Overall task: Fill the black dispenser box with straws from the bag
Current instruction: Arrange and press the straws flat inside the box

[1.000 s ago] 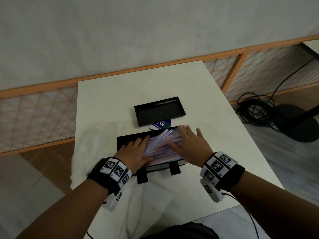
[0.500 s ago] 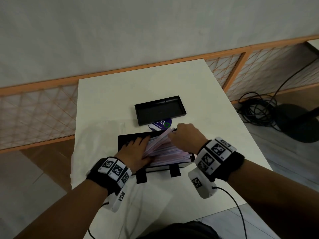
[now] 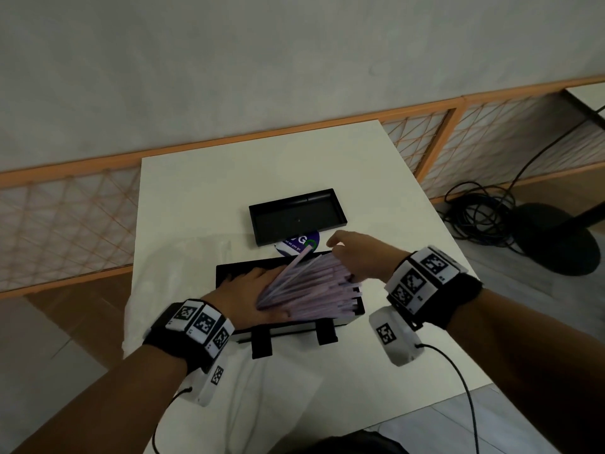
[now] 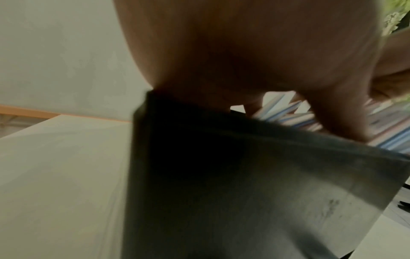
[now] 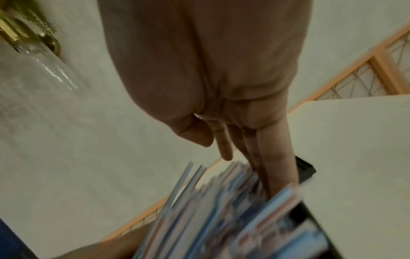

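Since a second before, the right hand (image 3: pixel 358 257) had turned from lying flat on the straws (image 3: pixel 314 286) to standing edge-on at their right end, fingers (image 5: pixel 277 157) straight and close together and touching the straw tips, clasping nothing; one straw now stood tilted up above the others. The left hand (image 3: pixel 248 299) had stayed where it was, palm down and fingers extended on the left part of the pile, pressing rather than clasping. The straws, thin pale tubes in paper wrappers with pinkish and blue tints, lay in a loose, fanned heap inside the black dispenser box (image 3: pixel 229 273), a long rectangular matte container with two short black feet at its near side, set on the white tabletop (image 3: pixel 196 198). Beyond it a shallow black rectangular tray (image 3: pixel 340 217), possibly the lid, lay open side up, partly over a round blue printed label (image 3: pixel 302 244). Crumpled clear plastic (image 3: pixel 183 267), seemingly the bag, spread under and left of the box. Dark cables (image 3: pixel 481 211) coiled on the floor at right.
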{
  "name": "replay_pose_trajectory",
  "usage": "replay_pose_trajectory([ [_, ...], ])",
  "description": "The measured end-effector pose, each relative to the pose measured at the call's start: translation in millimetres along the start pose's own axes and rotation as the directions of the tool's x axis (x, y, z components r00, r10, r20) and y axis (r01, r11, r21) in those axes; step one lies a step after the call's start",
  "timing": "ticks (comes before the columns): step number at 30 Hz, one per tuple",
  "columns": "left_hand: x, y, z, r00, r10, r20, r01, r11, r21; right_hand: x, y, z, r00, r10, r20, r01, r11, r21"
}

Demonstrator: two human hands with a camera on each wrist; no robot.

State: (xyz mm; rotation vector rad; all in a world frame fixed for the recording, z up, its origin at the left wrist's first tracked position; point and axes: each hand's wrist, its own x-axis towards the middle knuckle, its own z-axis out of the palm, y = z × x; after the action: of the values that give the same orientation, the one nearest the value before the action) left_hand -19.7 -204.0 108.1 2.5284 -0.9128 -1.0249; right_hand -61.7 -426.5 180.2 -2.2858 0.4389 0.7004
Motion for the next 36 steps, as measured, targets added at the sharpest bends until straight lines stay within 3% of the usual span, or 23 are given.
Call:
replay_pose_trajectory([
  [2,1,0,0,0.999,-0.027,-0.023,0.028,0.999,0.04,-2,1,-12,0.999,-0.05,-0.001,0.05,0.997,-0.066],
  [4,2,4,0,0.997,-0.047,-0.058,0.053,0.994,0.095,-7,-3,-14,0.976,-0.211,-0.057,0.183,0.933,-0.309],
  [5,4,4,1,0.996,-0.055,-0.075,0.064,0.991,0.121,-11,-7,-10,0.934,-0.354,-0.053,0.299,0.854,-0.426],
  [7,8,5,3,0.993,-0.071,-0.09,0.083,0.987,0.14,-16,-18,13,0.821,-0.564,0.09,0.5,0.633,-0.591],
  [8,9,6,4,0.993,-0.075,-0.095,0.087,0.988,0.131,-14,-20,28,0.802,-0.573,0.168,0.524,0.54,-0.659],
  [10,8,6,4,0.991,-0.075,-0.111,0.086,0.991,0.1,-6,-16,55,0.829,-0.519,0.209,0.476,0.457,-0.751],
  [15,-1,-7,4,0.98,-0.099,-0.171,0.109,0.993,0.047,4,3,62,0.884,-0.446,0.141,0.36,0.457,-0.813],
  [19,0,-10,7,0.987,-0.06,-0.148,0.092,0.973,0.214,13,2,57,0.915,-0.368,0.163,0.332,0.461,-0.823],
  [23,5,-8,10,0.991,-0.05,-0.128,0.081,0.966,0.246,23,8,66,0.932,-0.336,0.139,0.287,0.446,-0.848],
  [29,13,0,8,0.99,-0.102,-0.094,0.124,0.953,0.275,32,14,72,0.933,-0.351,0.082,0.238,0.431,-0.87],
  [31,13,3,5,0.986,-0.105,-0.133,0.139,0.95,0.281,37,17,67,0.912,-0.409,0.037,0.234,0.442,-0.866],
  [34,16,10,-3,0.972,-0.08,-0.223,0.141,0.951,0.276,37,11,42,0.933,-0.356,0.063,0.238,0.475,-0.847],
  [36,19,16,-9,0.967,-0.058,-0.25,0.124,0.958,0.257,38,11,25,0.915,-0.398,0.066,0.259,0.453,-0.853],
])
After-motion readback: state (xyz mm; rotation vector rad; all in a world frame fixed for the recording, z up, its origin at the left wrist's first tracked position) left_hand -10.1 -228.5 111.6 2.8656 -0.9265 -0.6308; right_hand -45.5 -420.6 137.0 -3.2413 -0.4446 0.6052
